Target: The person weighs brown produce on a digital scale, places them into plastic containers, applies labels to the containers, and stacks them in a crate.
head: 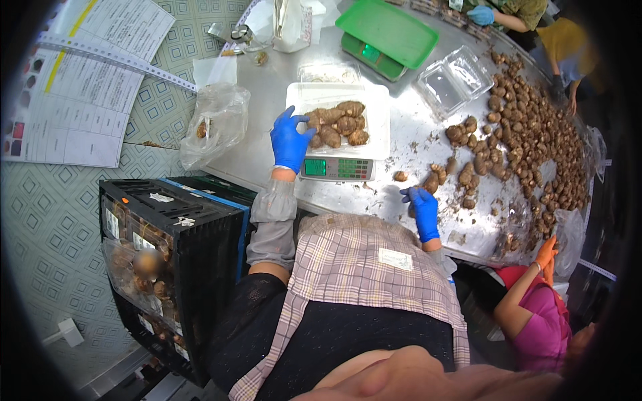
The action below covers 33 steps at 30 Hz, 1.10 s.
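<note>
A digital scale (pixel 337 169) with a white platform stands on the metal table, its display lit green. On the platform lies a clear plastic tray of brown taro corms (pixel 331 136). My left hand (pixel 291 138), in a blue glove, is at the tray's left edge with thumb and fingers apart; whether it touches the tray I cannot tell. My right hand (pixel 424 208), also blue-gloved, is low over the table's near edge, beside a few loose taros (pixel 430 183); its fingertips are close together and any hold is unclear. A single small taro (pixel 400 176) lies between that hand and the scale.
A large heap of taros (pixel 526 135) spreads along the right. Beyond the scale are an open clear clamshell box (pixel 455 80) and a green scale (pixel 386 30). A plastic bag (pixel 215 125) and stacked black crates (pixel 175 210) are at left. Co-workers stand at right.
</note>
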Each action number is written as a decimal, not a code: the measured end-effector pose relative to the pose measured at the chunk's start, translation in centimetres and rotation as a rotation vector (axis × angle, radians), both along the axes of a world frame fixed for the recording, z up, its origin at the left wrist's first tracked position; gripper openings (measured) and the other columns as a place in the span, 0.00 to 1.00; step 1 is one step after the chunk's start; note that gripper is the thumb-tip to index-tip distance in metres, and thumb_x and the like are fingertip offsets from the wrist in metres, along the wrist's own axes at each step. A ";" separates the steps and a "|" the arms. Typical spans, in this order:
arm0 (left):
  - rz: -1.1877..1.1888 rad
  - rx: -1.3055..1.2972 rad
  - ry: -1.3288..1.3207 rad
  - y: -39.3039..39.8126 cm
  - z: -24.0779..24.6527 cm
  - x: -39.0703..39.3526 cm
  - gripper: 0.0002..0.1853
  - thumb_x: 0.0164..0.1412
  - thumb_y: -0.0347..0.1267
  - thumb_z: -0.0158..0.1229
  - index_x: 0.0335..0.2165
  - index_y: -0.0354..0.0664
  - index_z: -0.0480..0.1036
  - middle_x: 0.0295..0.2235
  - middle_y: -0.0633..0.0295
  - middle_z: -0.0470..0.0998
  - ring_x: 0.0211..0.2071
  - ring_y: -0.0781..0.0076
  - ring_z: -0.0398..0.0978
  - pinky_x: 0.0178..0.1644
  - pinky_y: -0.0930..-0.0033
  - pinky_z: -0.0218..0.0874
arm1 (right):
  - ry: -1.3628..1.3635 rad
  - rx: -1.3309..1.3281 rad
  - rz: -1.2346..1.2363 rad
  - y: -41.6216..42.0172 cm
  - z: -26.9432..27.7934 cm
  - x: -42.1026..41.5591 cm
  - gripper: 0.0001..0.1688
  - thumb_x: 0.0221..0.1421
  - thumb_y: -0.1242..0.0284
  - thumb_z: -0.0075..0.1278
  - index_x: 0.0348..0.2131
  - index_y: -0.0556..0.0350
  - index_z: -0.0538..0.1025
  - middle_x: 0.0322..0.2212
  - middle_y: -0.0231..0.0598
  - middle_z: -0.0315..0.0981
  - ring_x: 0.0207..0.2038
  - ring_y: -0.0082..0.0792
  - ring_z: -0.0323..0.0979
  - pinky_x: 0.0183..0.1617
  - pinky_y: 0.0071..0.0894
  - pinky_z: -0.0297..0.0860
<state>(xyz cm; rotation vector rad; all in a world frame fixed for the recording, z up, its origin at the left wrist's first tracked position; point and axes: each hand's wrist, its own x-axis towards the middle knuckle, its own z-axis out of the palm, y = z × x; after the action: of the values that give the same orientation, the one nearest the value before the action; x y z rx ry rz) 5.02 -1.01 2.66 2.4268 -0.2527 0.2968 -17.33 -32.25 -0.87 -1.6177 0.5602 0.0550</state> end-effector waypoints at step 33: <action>0.274 -1.196 0.572 -1.2 -2.5 -6.8 0.30 0.56 0.20 0.52 0.59 0.37 0.62 0.34 0.62 0.75 0.32 0.73 0.75 0.38 0.75 0.68 | -0.081 0.094 0.190 6.0 0.5 15.5 0.19 0.53 0.75 0.48 0.44 0.66 0.76 0.24 0.36 0.76 0.25 0.23 0.72 0.33 0.23 0.68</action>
<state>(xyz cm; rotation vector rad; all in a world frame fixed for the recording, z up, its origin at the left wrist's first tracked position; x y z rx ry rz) -1.74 -2.21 0.18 1.2540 0.4178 -0.1320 -1.78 -26.26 -0.42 -1.5702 0.3360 0.1539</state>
